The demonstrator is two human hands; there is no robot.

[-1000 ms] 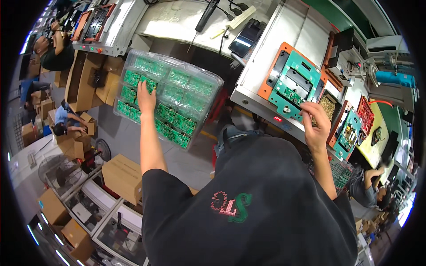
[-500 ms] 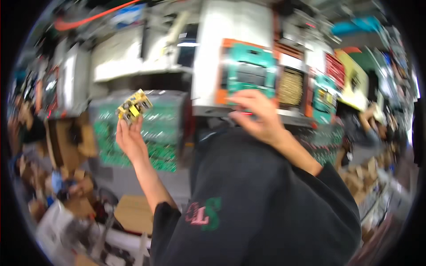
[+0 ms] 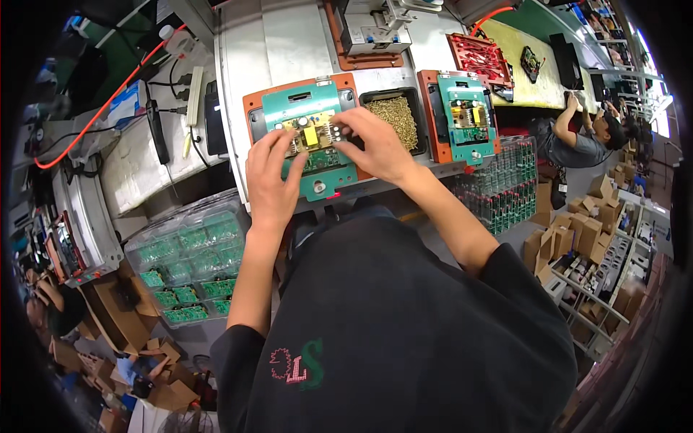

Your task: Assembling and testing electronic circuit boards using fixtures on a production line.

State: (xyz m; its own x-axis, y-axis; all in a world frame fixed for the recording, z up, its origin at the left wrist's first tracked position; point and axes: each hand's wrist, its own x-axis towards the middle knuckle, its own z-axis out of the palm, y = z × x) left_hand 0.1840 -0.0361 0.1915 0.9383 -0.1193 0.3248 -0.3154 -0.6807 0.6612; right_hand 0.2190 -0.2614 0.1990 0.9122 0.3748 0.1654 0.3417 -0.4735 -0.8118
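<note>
A yellow circuit board (image 3: 312,136) with a bright yellow transformer lies in the window of a green plate fixture (image 3: 278,99) on an orange-brown base. At the board's left end, my left hand (image 3: 271,180) grips the edge between thumb and fingers. My right hand (image 3: 379,148) pinches the opposite end, by the metal heat-sink fins. Part of a green board shows just below the yellow one. Whether the yellow board is fully seated cannot be made out. Close to my right hand stands a black bin (image 3: 424,123) of small brass-coloured screws.
A second green fixture (image 3: 482,144) carrying a similar board stands right of the bin. Farther back are a metal machine (image 3: 372,32) and a red tray (image 3: 476,58). A black electric screwdriver (image 3: 156,130) hangs left. Clear trays (image 3: 188,252) of green boards sit lower left; another person (image 3: 577,137) is right.
My left hand has brought the yellow board rightward from above the clear trays to the fixture. My right hand has closed on the board's other end. The whole view has turned.
</note>
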